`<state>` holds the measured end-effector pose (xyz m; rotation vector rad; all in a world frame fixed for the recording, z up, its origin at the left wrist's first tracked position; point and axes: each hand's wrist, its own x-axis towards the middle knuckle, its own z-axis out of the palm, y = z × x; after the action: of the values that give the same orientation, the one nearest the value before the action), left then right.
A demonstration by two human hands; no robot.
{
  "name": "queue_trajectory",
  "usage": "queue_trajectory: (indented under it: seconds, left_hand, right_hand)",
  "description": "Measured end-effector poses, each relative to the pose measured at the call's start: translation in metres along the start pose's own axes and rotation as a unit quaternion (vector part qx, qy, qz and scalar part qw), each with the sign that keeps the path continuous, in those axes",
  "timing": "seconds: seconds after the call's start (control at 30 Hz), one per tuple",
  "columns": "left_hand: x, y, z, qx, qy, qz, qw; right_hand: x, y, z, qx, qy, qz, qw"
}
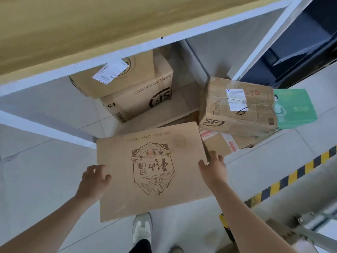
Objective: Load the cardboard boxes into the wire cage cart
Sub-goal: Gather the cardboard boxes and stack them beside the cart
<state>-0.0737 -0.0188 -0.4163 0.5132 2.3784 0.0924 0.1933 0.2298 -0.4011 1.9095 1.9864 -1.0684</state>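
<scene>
A: Both hands are on the flat printed carton (153,172), held above the tiled floor (36,161). Left hand (94,178) grips its left edge, right hand (213,167) clamps the right.

B: And beyond that carton?

A: Just behind it, a taped SF box (237,108); further back, two stacked boxes (131,88) under the white shelf frame (127,50).

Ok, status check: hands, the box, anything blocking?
Left hand and right hand gripping opposite edges of the emblem box, held above the floor. Taped SF box close on its right. Cart not identifiable in view.
</scene>
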Motion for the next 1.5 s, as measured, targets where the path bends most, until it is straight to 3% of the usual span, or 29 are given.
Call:
queue_trajectory:
  seconds: [0.17, 0.3, 0.47, 0.63, 0.8, 0.9, 1.1, 1.33, 1.5]
  left_hand:
    - [0.052, 0.005, 0.043, -0.099, 0.020, -0.092, 0.991]
    - [0.083, 0.012, 0.061, -0.207, 0.054, -0.195, 0.957]
    - [0.088, 0.015, 0.055, -0.224, 0.080, -0.267, 0.934]
    - [0.075, -0.003, 0.036, -0.219, 0.022, -0.306, 0.926]
    - [0.078, -0.012, 0.059, -0.201, -0.023, -0.235, 0.951]
    - [0.072, -0.018, 0.079, -0.215, 0.006, -0.191, 0.958]
    - [0.074, -0.028, 0.079, -0.257, 0.023, -0.133, 0.957]
    - [0.053, -0.006, 0.045, -0.205, -0.021, -0.067, 0.976]
    - [-0.009, 0.021, -0.022, -0.167, -0.039, -0.014, 0.985]
  right_hand:
    - [0.055, 0.011, 0.055, -0.004, 0.028, -0.011, 1.000]
    - [0.086, 0.004, 0.076, 0.024, 0.002, 0.062, 0.998]
    - [0.082, 0.005, 0.079, 0.066, 0.033, 0.128, 0.989]
    - [0.042, 0.021, 0.067, 0.069, -0.023, 0.183, 0.981]
    - [0.046, 0.066, 0.077, 0.078, -0.029, 0.157, 0.984]
    - [0.045, 0.080, 0.091, 0.139, -0.026, 0.135, 0.981]
    - [0.041, 0.084, 0.097, 0.081, 0.035, 0.117, 0.989]
    - [-0.014, 0.100, 0.080, 0.094, 0.071, 0.171, 0.978]
    - [-0.090, 0.088, 0.015, 0.088, 0.116, 0.179, 0.973]
